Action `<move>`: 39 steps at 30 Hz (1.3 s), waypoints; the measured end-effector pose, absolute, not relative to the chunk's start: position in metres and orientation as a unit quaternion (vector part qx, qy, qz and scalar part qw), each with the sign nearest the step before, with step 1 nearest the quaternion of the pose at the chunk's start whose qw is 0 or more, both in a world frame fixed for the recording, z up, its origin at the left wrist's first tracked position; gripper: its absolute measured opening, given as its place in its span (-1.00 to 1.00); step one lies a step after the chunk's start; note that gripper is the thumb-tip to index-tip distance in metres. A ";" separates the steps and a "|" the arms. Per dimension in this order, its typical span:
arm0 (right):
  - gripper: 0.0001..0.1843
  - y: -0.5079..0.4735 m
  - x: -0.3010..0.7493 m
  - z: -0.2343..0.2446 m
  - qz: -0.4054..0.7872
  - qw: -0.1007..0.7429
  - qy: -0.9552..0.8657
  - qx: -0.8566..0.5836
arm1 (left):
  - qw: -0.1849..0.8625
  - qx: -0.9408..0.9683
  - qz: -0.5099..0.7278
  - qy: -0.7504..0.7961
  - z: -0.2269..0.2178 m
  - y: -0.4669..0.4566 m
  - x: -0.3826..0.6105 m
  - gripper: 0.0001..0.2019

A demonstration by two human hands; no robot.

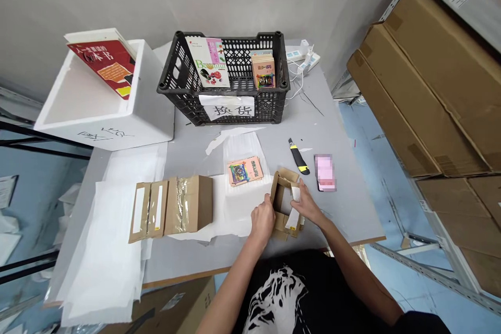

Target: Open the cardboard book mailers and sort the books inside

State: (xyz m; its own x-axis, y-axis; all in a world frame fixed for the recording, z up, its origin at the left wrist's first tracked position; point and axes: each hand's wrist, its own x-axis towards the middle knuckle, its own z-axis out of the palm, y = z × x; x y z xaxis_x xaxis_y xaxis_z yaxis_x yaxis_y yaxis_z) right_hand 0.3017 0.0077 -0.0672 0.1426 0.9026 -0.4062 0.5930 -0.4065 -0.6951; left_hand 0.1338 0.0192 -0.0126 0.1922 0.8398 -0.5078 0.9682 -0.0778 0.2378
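A small cardboard box [280, 224] with its flaps spread stands near the table's front edge, and its inside looks bare. My left hand [263, 217] is closed on the left wall of this box. On the opposite side, my right hand [307, 203] grips the right wall, beside a white label. Left of the box lies a small stack of orange booklets [245, 171] on white foam sheeting [238, 201]. Beyond the box is a black and yellow utility knife [299, 157]. A phone with a pink, blurred screen [325, 172] lies to the right.
Closed cardboard boxes [186, 203] and white foam sheets [104, 250] occupy the left side. At the back stand a black crate [270, 102] with books and a white foam box [129, 128] holding books. Power strips [297, 56] lie behind; shelves with large cartons [442, 88] flank the right.
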 end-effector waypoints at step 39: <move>-0.43 0.028 0.283 -0.031 0.281 0.059 -0.564 -0.774 | 0.276 0.697 -0.113 0.652 -0.003 0.015 0.127 -0.36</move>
State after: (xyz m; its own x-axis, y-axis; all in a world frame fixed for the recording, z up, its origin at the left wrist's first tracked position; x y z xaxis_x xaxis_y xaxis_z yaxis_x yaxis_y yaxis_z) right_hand 0.2827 0.0282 -0.0307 0.2057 0.9066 -0.3685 0.8409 -0.3564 -0.4074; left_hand 0.1269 0.0154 -0.0025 0.1241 0.8470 -0.5170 0.9713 0.0029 0.2380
